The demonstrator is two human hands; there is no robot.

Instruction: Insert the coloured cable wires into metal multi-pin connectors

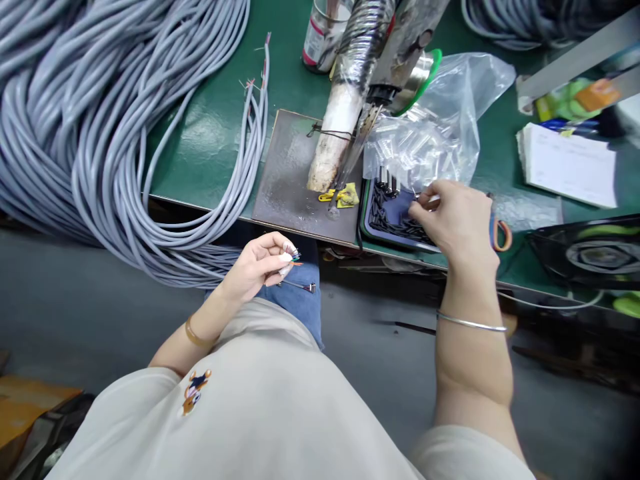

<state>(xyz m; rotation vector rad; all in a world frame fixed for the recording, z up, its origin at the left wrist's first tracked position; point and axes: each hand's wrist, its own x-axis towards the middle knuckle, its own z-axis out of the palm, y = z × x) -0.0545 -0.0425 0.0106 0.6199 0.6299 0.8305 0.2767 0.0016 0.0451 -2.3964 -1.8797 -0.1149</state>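
Over my lap, my left hand (259,265) pinches the end of a grey cable, whose thin coloured wires (297,257) fan out past the fingertips. Just below it another cable end with a small connector (311,288) hangs against my jeans. My right hand (453,217) is above the right side of a dark tray (367,230), thumb and forefinger brought together. What sits between those fingertips is too small to make out. Short black pieces (387,220) like bits of tubing lie in the tray, with several metal connectors (387,181) at its back.
Coiled grey cables (110,120) fill the left of the green bench. A soldering iron (357,143) and a foil-wrapped tube (345,100) reach over a brown board (290,180). Behind the tray lies a clear plastic bag (470,87); orange-handled scissors (501,235) and a paper pad (570,163) are to the right.
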